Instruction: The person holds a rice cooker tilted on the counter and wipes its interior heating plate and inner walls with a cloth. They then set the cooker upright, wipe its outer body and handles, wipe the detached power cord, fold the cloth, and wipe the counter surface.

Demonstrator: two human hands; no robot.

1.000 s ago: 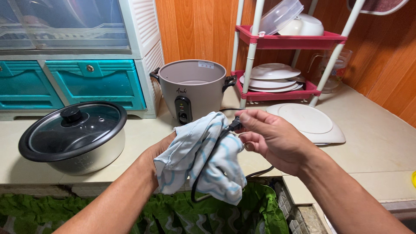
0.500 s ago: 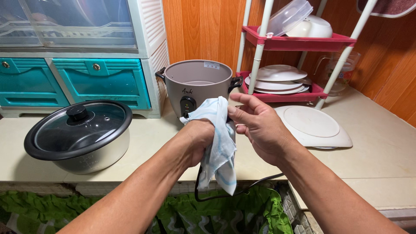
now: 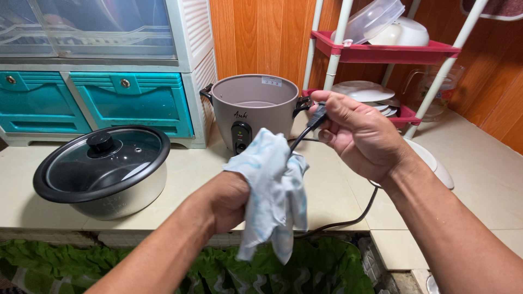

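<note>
Crumpled cloth [image 3: 272, 190], black cord [image 3: 305, 133], grey cooker [image 3: 253, 111]

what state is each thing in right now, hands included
left hand: closed around the cloth
right hand: pinching the cord near its plug end
cloth: bunched around the cord, hanging loose
cooker: lid off, open
pot: covered by glass lid
drawers: shut
plates: stacked on the rack

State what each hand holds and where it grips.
Left hand: pale blue cloth, bunched around the black cord. Right hand: the cord at its plug end.
</note>
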